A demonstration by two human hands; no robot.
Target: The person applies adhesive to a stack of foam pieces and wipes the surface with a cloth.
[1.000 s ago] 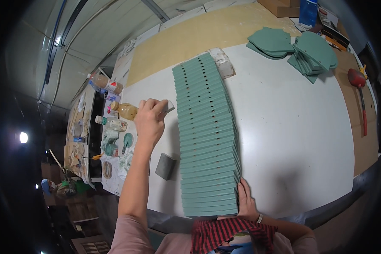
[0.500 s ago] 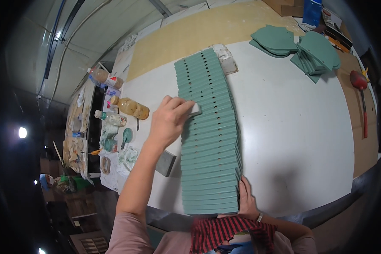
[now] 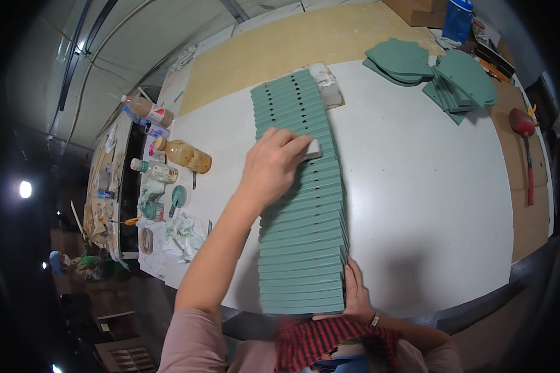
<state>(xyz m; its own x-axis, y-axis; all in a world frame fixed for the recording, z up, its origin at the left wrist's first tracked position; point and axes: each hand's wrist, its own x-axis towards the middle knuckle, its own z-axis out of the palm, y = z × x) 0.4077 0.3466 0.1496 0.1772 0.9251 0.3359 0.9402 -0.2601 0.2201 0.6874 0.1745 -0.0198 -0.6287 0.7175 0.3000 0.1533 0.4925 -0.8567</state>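
Note:
A long row of overlapping green boards (image 3: 302, 248) runs away from me across the white table, with two lines of small dark holes along its far part. My left hand (image 3: 270, 163) is closed over a small whitish block (image 3: 313, 149), which touches the top of the row about midway along. At the near right corner my right hand (image 3: 356, 295) lies against the row, fingers stretched along its right side and thumb at the near end. A white block (image 3: 330, 84) stands by the row's far end.
On the left are a bottle of yellowish liquid (image 3: 183, 155), another bottle (image 3: 154, 170), a green-smeared jar (image 3: 152, 211), crumpled paper (image 3: 183, 236) and a tape roll (image 3: 146, 240). Rounded green pieces (image 3: 401, 59) are piled far right. A red-handled tool (image 3: 526, 155) lies on cardboard (image 3: 501, 130).
My left hand has slid to the right across the row with the whitish block. My forearm now covers the dark grey block beside the row. My right hand stays at the corner.

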